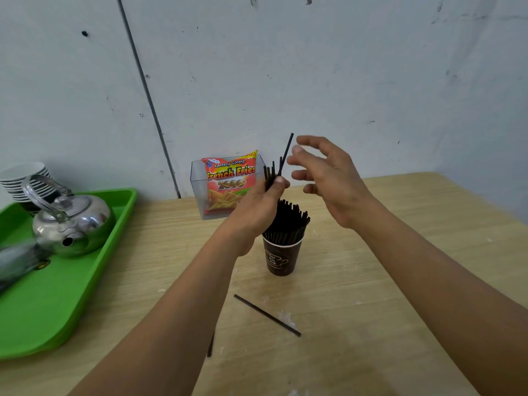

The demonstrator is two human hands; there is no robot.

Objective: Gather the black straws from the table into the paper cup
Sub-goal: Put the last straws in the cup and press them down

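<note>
Most black straws (288, 221) already stand in the paper cup (281, 257), densely packed and leaning right. The cup sits upright mid-tabletop (385, 281). A small bundle (271, 174) of a few more straws is in the left hand (258, 208), just above the cup's load. One straw in it sticks up higher than the rest and tilts right.

Left on the tabletop: one loose straw (267, 315) lying diagonally in front of the cup, well apart from it. A second straw (211, 345) lies nearer the front edge, mostly hidden by the left forearm. No other strays are visible. Judgement: the task is near done. The bundle needs dropping in, then two pickups.

Hands: the left forearm reaches in from bottom-left. Its grip is clenched around the bundle's lower part, thumb tip pressing on the side toward the camera. The right hand (331, 181) hovers beside the bundle at about the same height, palm facing left, fingers spread and loosely bent. Its grip is released, holding nothing. Its fingertips are near the tall straw; whether they touch it I cannot tell.

Off-task: a green tray (57, 295) at left carries a metal kettle (77, 221) and stacked saucers (25, 178). A snack bag (228, 181) sits in a clear box (197, 192) against the wall behind the cup.
</note>
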